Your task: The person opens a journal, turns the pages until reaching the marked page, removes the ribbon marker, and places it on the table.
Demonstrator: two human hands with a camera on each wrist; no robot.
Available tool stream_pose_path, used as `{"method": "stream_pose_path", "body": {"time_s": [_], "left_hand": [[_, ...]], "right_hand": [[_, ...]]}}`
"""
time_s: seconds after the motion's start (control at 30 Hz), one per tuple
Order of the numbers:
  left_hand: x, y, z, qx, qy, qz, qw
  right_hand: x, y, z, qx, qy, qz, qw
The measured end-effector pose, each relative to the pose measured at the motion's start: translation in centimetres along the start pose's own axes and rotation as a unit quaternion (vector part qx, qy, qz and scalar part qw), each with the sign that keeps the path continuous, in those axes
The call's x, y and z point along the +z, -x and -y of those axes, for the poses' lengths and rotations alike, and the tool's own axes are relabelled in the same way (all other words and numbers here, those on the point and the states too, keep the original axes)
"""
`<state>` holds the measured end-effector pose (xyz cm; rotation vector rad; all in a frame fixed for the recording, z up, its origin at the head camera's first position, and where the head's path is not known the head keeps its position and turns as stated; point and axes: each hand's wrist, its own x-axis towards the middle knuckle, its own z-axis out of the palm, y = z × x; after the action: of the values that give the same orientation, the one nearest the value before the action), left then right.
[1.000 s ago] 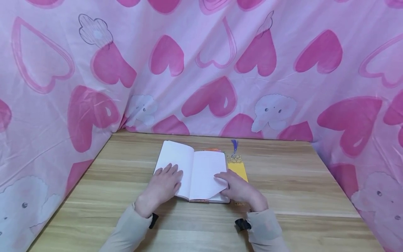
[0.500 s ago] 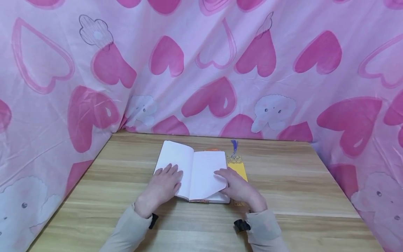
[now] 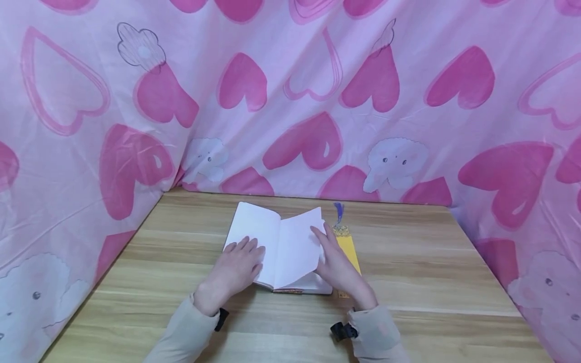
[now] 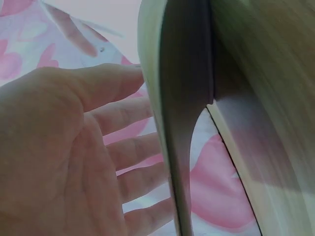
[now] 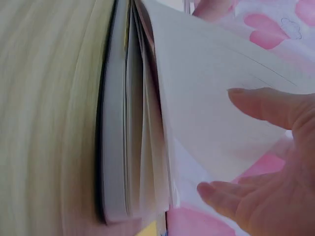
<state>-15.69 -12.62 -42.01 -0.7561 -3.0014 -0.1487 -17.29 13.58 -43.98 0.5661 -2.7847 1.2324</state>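
So, the book (image 3: 270, 247) lies on the table (image 3: 431, 282), spread beneath the left fingers and reaching across to the right ones. The left hand (image 3: 233, 264) rests its fingers on the left page (image 3: 256, 222); they are stretched out, with slight gaps between them. Across the fold, the right hand (image 3: 338, 267) is at the outer edge of a lifted page (image 3: 297, 247). Thumb and fingers stand well apart there; whether they touch the page on both sides, I cannot tell. Below those fingers, the other leaves (image 5: 147, 162) are slightly fanned. Just right of the right fingers, partly hidden by the hand, lies a yellow bookmark (image 3: 347, 248), its blue tassel (image 3: 339, 213) beyond the fingertips. Back from the right fingers, a black strap (image 3: 343, 331) sits by a pale sleeve (image 3: 376, 333). Well past all the fingers hangs a pink curtain (image 3: 301, 75) with hearts.
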Motion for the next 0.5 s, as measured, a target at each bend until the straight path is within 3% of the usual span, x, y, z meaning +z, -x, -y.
{"method": "stream_pose_path", "body": {"time_s": [0.1,0.23,0.5], "left_hand": [[-0.2,0.2,-0.2,0.008,0.004,-0.006,0.9999],[-0.4,0.4,-0.3,0.019,0.008,-0.017,0.9996],[-1.3,0.2,0.4,0.014,0.024,-0.040,0.9988]], "right_hand": [[0.6,-0.2,0.5,0.022,-0.077,0.003,0.9968],[1.5,-0.3,1.3,0.053,-0.168,0.007,0.9844],[2.7,-0.4,2.5,0.059,-0.233,0.015,0.9706]]}}
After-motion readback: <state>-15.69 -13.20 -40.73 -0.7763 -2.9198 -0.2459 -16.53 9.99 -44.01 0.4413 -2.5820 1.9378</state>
